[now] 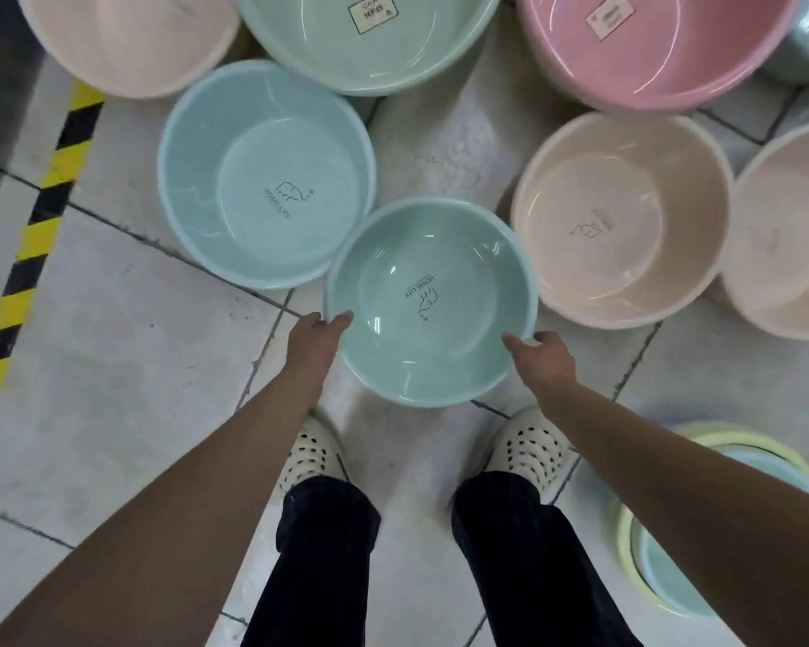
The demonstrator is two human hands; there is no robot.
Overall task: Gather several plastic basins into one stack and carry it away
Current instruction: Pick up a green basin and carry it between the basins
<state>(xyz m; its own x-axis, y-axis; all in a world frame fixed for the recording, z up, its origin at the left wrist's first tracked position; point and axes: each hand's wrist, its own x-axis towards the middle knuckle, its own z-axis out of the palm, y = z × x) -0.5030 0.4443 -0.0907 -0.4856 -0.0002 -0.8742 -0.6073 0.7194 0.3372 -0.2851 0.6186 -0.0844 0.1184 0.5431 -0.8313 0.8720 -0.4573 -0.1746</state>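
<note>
A small green basin (433,254) is in front of my feet, printed "HOME LIFE" inside. My left hand (316,336) grips its left rim, thumb over the edge. My right hand (545,354) grips its right rim the same way. A light blue basin (267,175) stands on the floor just to its upper left, rims nearly touching. A beige basin (619,217) sits to the right. Further back lie a large green basin (370,35), a pink basin (650,49) and a pale pink basin (132,39).
Another beige basin (785,231) is at the right edge. A yellow basin holding a blue one (673,553) stands at lower right beside my right leg. Yellow-black hazard tape (29,254) runs along the tiled floor at left. My white shoes (311,452) stand below the green basin.
</note>
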